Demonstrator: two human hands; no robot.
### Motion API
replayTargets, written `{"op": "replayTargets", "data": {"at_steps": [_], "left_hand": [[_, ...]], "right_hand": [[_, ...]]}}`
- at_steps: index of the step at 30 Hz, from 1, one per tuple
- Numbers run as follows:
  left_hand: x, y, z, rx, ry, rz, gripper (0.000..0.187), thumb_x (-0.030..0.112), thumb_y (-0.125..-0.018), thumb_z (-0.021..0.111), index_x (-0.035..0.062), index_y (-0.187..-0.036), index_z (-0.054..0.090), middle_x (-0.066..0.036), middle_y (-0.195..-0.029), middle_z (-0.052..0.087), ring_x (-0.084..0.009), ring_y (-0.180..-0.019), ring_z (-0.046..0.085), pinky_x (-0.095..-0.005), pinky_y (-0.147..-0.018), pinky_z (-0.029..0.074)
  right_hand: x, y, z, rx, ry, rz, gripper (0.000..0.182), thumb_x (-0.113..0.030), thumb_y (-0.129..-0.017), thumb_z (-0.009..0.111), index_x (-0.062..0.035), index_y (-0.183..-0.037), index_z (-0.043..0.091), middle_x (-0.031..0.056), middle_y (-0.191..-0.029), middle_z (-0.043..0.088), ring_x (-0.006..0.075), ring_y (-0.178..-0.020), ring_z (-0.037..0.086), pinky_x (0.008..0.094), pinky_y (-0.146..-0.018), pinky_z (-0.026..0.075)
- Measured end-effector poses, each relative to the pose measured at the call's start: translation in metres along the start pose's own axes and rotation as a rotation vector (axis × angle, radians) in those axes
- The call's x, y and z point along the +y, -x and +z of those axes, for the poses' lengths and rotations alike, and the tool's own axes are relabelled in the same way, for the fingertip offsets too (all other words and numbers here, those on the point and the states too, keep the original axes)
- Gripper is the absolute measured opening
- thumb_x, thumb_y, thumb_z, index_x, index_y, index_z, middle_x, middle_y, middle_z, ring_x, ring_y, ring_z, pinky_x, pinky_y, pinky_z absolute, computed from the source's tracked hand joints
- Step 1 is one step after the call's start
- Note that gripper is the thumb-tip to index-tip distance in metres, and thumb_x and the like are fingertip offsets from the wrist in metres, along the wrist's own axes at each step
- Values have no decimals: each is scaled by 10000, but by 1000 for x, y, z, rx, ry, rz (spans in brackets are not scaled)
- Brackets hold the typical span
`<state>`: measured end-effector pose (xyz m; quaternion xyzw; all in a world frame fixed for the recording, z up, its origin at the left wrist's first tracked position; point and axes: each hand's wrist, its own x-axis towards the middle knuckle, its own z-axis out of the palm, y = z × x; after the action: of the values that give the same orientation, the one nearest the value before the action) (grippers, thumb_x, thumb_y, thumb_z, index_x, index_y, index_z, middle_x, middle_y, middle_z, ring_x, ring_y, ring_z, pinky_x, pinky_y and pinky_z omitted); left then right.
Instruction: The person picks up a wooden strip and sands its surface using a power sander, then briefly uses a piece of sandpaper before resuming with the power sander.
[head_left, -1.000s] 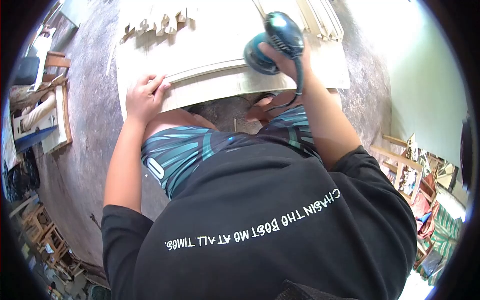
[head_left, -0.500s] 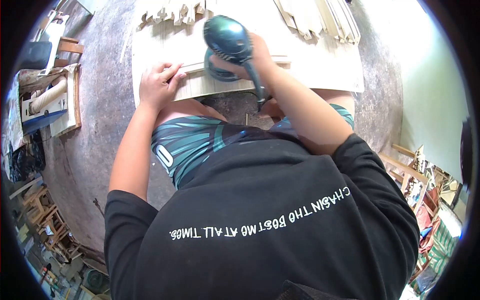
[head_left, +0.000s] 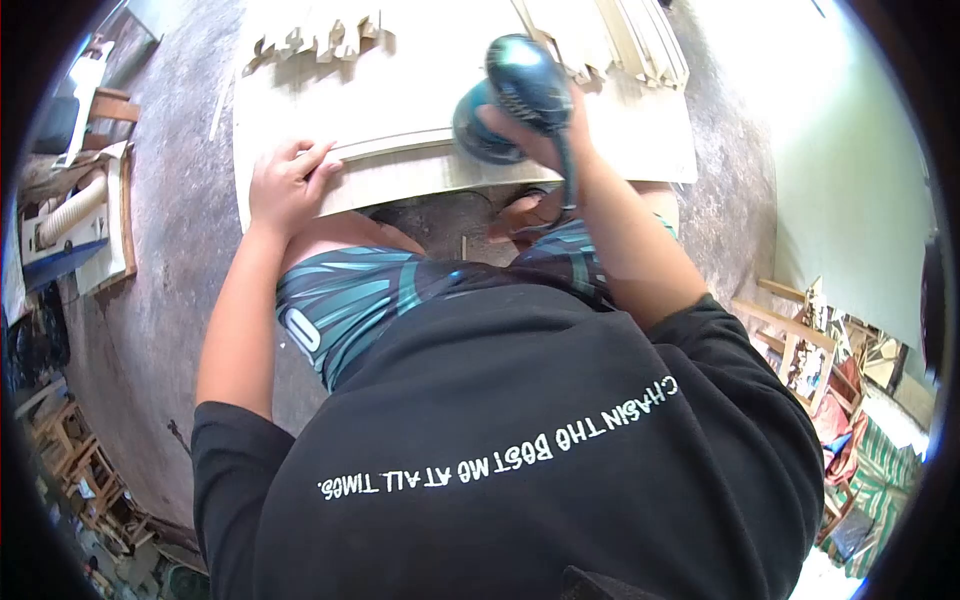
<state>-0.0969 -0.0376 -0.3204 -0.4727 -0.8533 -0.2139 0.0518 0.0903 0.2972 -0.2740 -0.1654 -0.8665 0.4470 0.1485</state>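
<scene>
Pretty clearly a woodworking shop

Bare concrete floor (head_left: 180, 250), a pale wood board (head_left: 400, 90) laid flat with a teal power sander (head_left: 515, 95) on it, loose wood strips (head_left: 620, 40) and small cut pieces (head_left: 315, 42) piled at the far edge, a machine with a ribbed hose (head_left: 70, 210) on the left, wooden frames (head_left: 800, 340) stacked on the right.

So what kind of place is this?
Most likely a woodworking shop: the right hand runs a teal power sander over a pale wooden panel, with cut wooden strips stacked beyond.
</scene>
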Motion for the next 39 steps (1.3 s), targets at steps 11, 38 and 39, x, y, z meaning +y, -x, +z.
{"op": "replayTargets", "data": {"at_steps": [11, 38, 39], "left_hand": [[-4, 4, 3, -12, 25, -50, 327, 459, -947, 737, 229, -1160, 832, -31, -1049, 732, -280, -976, 688, -433, -861, 534], [1, 3, 0, 112, -127, 49, 302, 432, -950, 737, 237, -1162, 827, -44, -1157, 719, -277, -1068, 654, -458, -942, 498], [1, 3, 0, 145, -162, 78, 305, 443, -949, 736, 243, -1161, 828, -40, -1160, 718, -270, -1075, 652, -464, -954, 488]], "right_hand": [[22, 9, -28, 48, 36, 68, 623, -398, -781, 943, -68, -1252, 705, 111, -1128, 772, 230, -1039, 741, 396, -948, 589], [34, 34, -75, 248, 15, 40, 571, -356, -790, 943, -49, -1222, 730, 105, -1089, 778, 220, -994, 743, 386, -904, 595], [26, 38, -84, 251, 44, 35, 556, -342, -790, 943, -45, -1212, 736, 106, -1081, 779, 214, -991, 743, 381, -899, 595]]}}
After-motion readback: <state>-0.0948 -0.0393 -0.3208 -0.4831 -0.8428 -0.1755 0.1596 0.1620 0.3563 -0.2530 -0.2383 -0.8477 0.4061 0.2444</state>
